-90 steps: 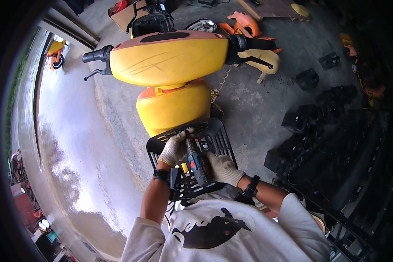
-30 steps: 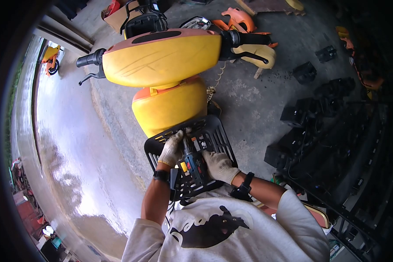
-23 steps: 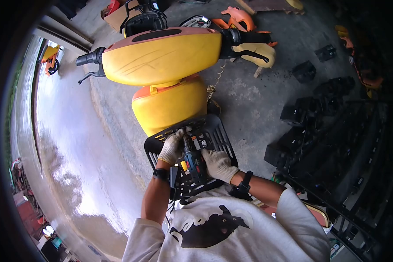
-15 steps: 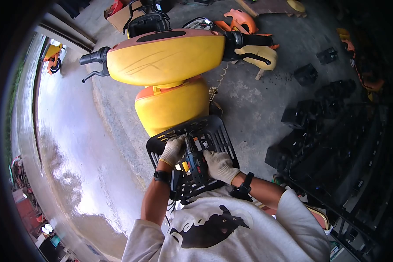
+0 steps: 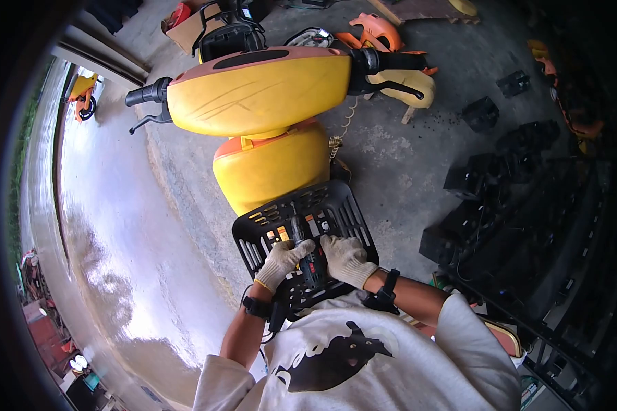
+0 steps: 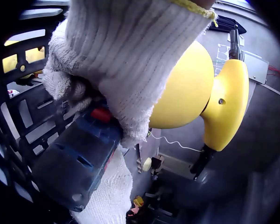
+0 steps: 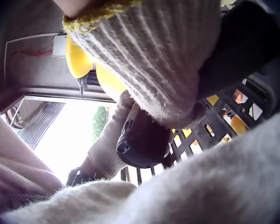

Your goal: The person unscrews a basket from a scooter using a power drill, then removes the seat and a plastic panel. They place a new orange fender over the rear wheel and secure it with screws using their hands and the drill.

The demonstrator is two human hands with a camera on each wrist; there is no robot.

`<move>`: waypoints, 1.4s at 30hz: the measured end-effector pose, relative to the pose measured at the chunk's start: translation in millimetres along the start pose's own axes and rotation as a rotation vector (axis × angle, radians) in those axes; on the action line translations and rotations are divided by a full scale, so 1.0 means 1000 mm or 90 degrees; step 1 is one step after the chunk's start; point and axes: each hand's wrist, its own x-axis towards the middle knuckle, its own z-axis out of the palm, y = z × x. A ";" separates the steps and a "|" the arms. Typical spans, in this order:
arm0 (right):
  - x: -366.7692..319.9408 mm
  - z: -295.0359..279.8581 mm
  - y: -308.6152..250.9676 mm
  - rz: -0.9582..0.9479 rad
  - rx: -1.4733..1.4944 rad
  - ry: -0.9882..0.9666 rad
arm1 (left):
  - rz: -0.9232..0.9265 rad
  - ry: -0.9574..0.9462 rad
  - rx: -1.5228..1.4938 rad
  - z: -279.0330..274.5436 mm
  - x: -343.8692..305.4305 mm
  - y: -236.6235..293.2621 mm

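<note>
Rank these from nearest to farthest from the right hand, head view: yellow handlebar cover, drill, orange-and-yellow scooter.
1. Drill: in the right hand, on its left side.
2. Yellow handlebar cover: ahead, slightly left.
3. Orange-and-yellow scooter: far left, in the background.

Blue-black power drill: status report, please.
Left white-gloved hand grips drill. Right white-gloved hand grips it too. Black slotted plastic basket around it.

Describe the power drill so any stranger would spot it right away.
Find the scooter's yellow front, then the slotted black basket on the wearer's side. There the left hand and right hand, both gloved, hold the power drill: its dark-blue body and red patch set it apart from the basket.
</note>
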 end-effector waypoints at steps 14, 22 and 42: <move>0.000 -0.003 -0.006 0.005 -0.054 -0.012 | -0.012 0.039 -0.100 0.016 0.008 -0.005; -0.003 -0.004 -0.005 -0.003 -0.056 0.031 | 0.008 0.048 -0.163 0.021 0.020 -0.021; -0.003 -0.010 -0.001 -0.019 -0.030 0.021 | 0.002 0.053 -0.192 0.025 0.016 -0.013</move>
